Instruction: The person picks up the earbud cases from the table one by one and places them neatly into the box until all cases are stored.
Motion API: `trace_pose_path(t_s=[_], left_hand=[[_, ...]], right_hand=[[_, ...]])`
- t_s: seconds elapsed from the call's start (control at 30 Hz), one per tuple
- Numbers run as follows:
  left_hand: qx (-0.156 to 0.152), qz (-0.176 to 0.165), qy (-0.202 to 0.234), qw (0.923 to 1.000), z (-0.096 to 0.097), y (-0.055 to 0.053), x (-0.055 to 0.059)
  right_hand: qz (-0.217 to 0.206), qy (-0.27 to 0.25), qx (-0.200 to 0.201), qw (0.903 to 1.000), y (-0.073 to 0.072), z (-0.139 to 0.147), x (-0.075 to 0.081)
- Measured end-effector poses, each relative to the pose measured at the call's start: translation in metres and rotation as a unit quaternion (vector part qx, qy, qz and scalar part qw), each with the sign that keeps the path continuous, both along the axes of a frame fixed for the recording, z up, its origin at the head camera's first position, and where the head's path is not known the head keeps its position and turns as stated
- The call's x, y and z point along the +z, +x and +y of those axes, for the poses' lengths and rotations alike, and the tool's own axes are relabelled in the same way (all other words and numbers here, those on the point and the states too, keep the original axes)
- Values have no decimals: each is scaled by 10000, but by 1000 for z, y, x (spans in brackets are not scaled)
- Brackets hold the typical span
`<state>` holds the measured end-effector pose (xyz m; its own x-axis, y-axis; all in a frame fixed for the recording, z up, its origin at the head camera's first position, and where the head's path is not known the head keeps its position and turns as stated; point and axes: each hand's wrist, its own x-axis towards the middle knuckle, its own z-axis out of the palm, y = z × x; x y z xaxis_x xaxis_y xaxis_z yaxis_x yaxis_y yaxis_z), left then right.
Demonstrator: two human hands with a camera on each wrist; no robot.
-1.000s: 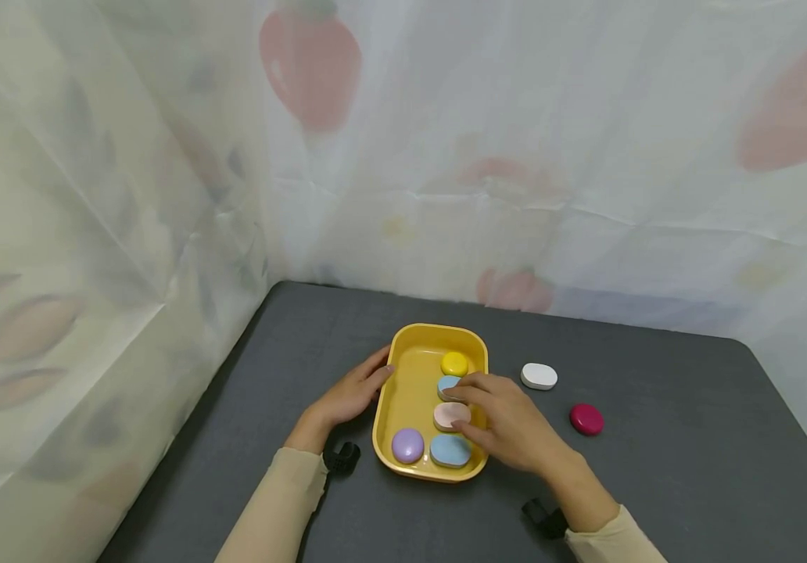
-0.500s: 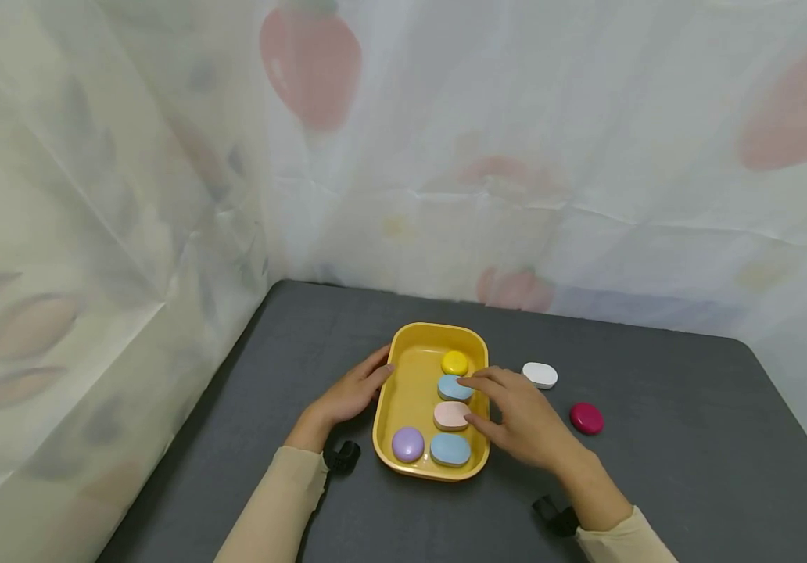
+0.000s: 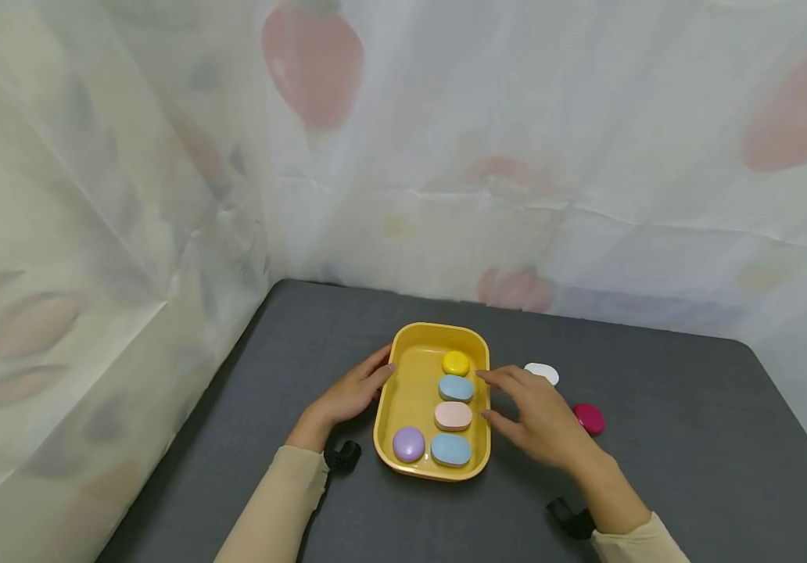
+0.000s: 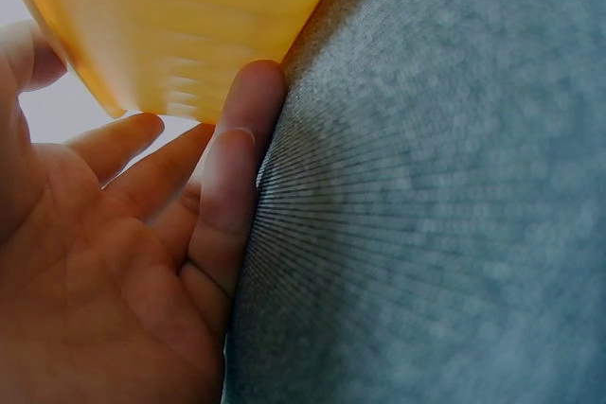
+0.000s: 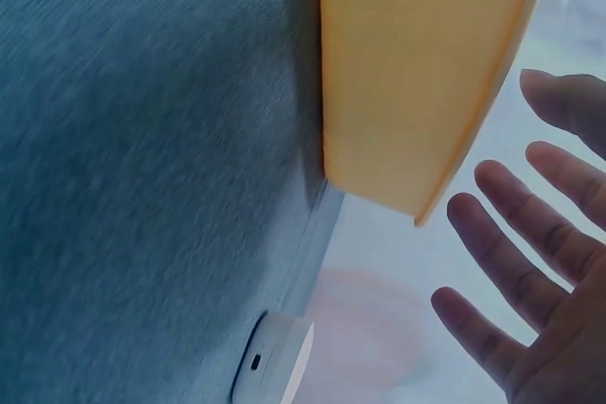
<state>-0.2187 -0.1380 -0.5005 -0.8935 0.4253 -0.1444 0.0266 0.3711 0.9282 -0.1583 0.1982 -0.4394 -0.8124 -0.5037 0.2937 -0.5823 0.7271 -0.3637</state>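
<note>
Yellow rounded-rectangle plastic tray [image 3: 410,366] sits on dark grey cloth-topped table [image 3: 664,453]; clock is read from tray centre, 12 = far edge. Inside: glossy yellow round piece [image 3: 456,363] at 1, light-blue oval piece [image 3: 456,387] at 2, pale pink oval piece [image 3: 453,416] at 4, second light-blue oval piece [image 3: 450,450] at 5, lilac round piece [image 3: 409,444] at 7. Left hand [image 3: 346,396] at 9: thumb over the rim, fingers lightly curled against the outer wall, so it has hold of the tray there. Right hand [image 3: 543,416] at 3: thumb and fingers spread apart, holding nothing; right wrist view puts the fingertips just clear of the rim. Outside the tray: white oval piece [image 3: 546,371] between 2 and 3, dark slot in its side, and crimson round piece [image 3: 591,420] at 3; right hand partly covers both in head view. White fruit-print curtain [image 3: 410,141] at 12.
</note>
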Motion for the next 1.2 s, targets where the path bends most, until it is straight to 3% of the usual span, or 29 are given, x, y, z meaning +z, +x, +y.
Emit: trace_pose_path(t_s=[1.2], left_hand=[[4, -4, -91, 10000, 4, -1, -2]], right_hand=[[-276, 341, -557, 9975, 3, 46, -10]])
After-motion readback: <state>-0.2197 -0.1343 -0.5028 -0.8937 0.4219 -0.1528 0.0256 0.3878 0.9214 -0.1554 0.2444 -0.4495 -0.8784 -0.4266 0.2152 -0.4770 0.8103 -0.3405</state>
